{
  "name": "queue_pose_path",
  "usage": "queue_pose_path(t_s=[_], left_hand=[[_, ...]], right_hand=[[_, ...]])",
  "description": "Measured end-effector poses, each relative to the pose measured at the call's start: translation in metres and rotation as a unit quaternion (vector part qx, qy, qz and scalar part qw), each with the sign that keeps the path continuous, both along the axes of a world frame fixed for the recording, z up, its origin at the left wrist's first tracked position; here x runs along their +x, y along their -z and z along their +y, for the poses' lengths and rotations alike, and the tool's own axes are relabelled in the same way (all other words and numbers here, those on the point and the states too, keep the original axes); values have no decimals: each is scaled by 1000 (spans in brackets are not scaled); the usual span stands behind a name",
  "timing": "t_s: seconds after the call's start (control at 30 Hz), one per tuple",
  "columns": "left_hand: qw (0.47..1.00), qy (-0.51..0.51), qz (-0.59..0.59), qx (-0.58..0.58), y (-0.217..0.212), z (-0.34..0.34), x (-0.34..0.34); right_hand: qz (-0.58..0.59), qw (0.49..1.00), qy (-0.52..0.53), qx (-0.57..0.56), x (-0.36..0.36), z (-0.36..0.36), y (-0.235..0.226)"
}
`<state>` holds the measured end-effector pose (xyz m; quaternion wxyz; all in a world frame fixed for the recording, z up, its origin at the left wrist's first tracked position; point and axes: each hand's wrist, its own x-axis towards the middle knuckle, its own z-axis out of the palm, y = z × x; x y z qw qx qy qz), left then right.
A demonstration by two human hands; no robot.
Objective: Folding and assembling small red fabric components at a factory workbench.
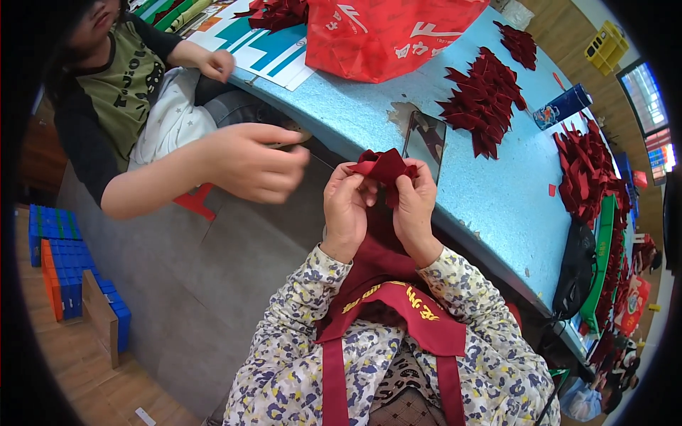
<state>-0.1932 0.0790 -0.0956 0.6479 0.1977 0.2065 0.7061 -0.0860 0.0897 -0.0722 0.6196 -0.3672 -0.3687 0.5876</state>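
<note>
A small folded piece of dark red cloth point(384, 168) is pinched between the fingertips of the left hand point(347, 210) and the right hand point(415, 206), at twelve o'clock of both. The cloth looks soft and creased, with pointed folds. At two o'clock, a heap of similar dark red folded cloth pieces point(484, 101) is spread on the worn light-blue tabletop point(497, 192). At nine o'clock, another person's hand point(252, 162) is held loosely curled.

Single head-mounted fisheye view, looking steeply down and forward from close above the wearer's lap. Both hands sit near centre; the blue table point(497, 192) curves toward the rim (lens distortion), floor at left.
</note>
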Motion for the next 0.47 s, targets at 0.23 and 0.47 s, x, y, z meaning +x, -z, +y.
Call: queue_pose_path(t_s=[0.23, 0.47], left_hand=[[994, -76, -81, 10, 8, 2, -10], [957, 120, -29, 263, 10, 11, -54]], right_hand=[[-107, 991, 20, 80, -32, 18, -5], [-180, 978, 6, 102, -40, 21, 2]])
